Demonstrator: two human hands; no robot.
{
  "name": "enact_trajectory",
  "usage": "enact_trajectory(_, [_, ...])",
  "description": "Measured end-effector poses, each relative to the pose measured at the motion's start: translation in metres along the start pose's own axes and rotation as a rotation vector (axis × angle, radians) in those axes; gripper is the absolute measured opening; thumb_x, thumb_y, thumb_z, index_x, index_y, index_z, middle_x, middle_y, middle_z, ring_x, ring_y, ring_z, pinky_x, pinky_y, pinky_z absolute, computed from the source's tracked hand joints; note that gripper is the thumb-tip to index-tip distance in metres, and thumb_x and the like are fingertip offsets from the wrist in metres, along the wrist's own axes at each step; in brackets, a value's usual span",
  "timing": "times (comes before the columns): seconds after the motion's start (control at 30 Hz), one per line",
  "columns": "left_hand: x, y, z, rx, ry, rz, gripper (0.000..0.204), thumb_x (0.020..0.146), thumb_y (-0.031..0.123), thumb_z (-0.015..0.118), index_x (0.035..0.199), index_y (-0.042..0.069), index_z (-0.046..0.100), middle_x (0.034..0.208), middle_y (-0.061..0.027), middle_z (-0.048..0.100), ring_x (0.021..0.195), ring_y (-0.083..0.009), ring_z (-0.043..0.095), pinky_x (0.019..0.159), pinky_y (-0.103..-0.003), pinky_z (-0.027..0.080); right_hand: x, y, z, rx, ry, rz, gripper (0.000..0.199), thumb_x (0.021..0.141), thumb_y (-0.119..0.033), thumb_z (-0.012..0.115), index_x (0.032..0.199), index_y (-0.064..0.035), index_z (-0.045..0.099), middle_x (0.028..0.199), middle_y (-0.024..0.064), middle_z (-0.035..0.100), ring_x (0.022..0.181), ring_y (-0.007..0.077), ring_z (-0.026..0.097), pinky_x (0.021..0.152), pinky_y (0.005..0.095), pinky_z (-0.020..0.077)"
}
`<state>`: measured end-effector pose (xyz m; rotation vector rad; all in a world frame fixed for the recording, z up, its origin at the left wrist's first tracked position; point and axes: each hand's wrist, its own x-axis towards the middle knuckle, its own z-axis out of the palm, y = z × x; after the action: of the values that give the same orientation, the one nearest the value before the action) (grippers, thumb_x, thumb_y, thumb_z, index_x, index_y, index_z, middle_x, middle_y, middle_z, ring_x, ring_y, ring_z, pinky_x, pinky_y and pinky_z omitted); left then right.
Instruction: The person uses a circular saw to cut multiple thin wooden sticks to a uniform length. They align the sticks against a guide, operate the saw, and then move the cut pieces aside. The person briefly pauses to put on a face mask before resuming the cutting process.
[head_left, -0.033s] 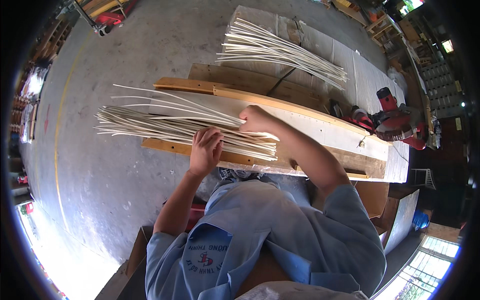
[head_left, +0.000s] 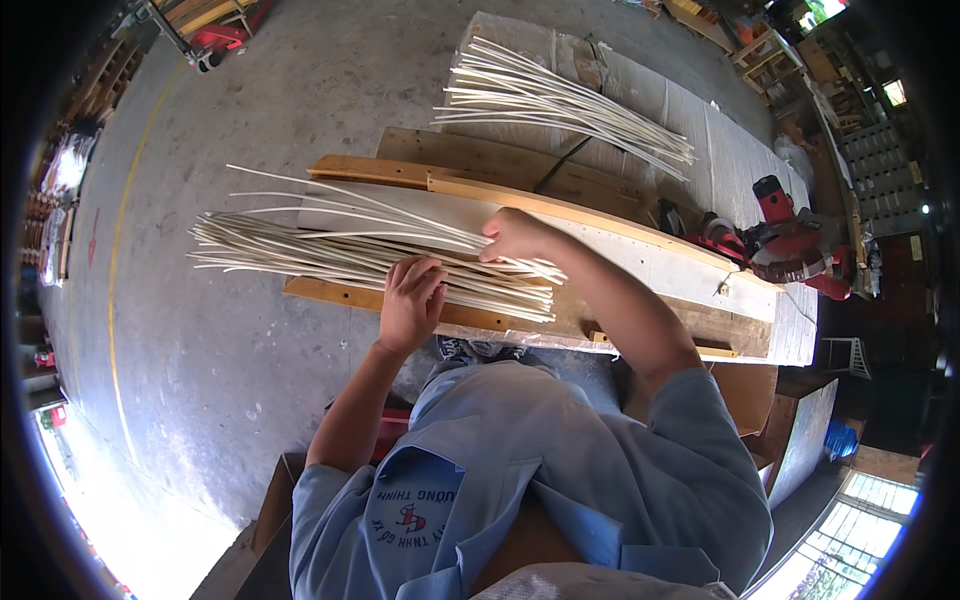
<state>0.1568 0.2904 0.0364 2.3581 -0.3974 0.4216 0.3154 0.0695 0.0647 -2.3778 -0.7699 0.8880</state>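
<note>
A large bundle of thin, pale, slightly bent rods, like rattan canes (head_left: 290, 243), lies across the near side of the workbench, its left ends jutting past the bench. My left hand (head_left: 412, 295) rests on the bundle's near side with fingers curled over the rods. Just beyond it, my right hand (head_left: 508, 236) is closed round a few rods (head_left: 350, 197) lifted off the bundle. These fan out to the left above the others, and their short right ends show under my wrist. Part of the bundle is hidden beneath both hands.
A second spread of pale rods (head_left: 570, 105) lies on the far part of the plastic-wrapped bench. Wooden rails (head_left: 600, 217) border a white board (head_left: 640, 240). A red circular saw (head_left: 785, 240) stands at the right end. A red pallet jack (head_left: 215, 40) is far left.
My right hand has shifted slightly to the right, and the few rods in it have slid the same way. My left hand stays in place.
</note>
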Motion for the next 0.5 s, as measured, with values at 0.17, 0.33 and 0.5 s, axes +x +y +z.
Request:
enact_trajectory(0.17, [-0.001, -0.005, 0.002, 0.012, -0.007, 0.008, 0.020, 0.087, 0.007, 0.072, 0.107, 0.007, 0.072, 0.122, -0.0082, 0.067, 0.122, -0.0331, 0.059, 0.107, -0.048, 0.044, -0.004, 0.004, -0.036, 0.670, -0.397, 0.287, 0.029, 0.101, -0.022, 0.073, 0.111, 0.0055, 0.070, 0.098, 0.0182, 0.078, 0.082, 0.0269, 0.077, 0.077, 0.0409, 0.0648])
enact_trajectory(0.33, [0.000, -0.005, 0.001, 0.014, -0.018, 0.015, 0.022, 0.086, 0.005, 0.073, 0.108, 0.007, 0.072, 0.125, -0.0083, 0.067, 0.121, -0.0338, 0.060, 0.105, -0.048, 0.045, -0.010, 0.013, -0.038, 0.835, -0.505, 0.342, 0.035, 0.104, -0.029, 0.070, 0.117, 0.0035, 0.069, 0.103, 0.0201, 0.077, 0.088, 0.0286, 0.077, 0.080, 0.0421, 0.0647])
enact_trajectory(0.5, [0.000, -0.006, -0.001, 0.007, -0.035, 0.015, 0.022, 0.086, 0.005, 0.073, 0.109, 0.007, 0.072, 0.125, -0.0084, 0.067, 0.121, -0.0338, 0.060, 0.105, -0.047, 0.045, -0.010, 0.009, -0.033, 0.797, -0.500, 0.356, 0.036, 0.104, -0.032, 0.069, 0.116, 0.0024, 0.068, 0.103, 0.0201, 0.076, 0.087, 0.0281, 0.077, 0.079, 0.0415, 0.0652])
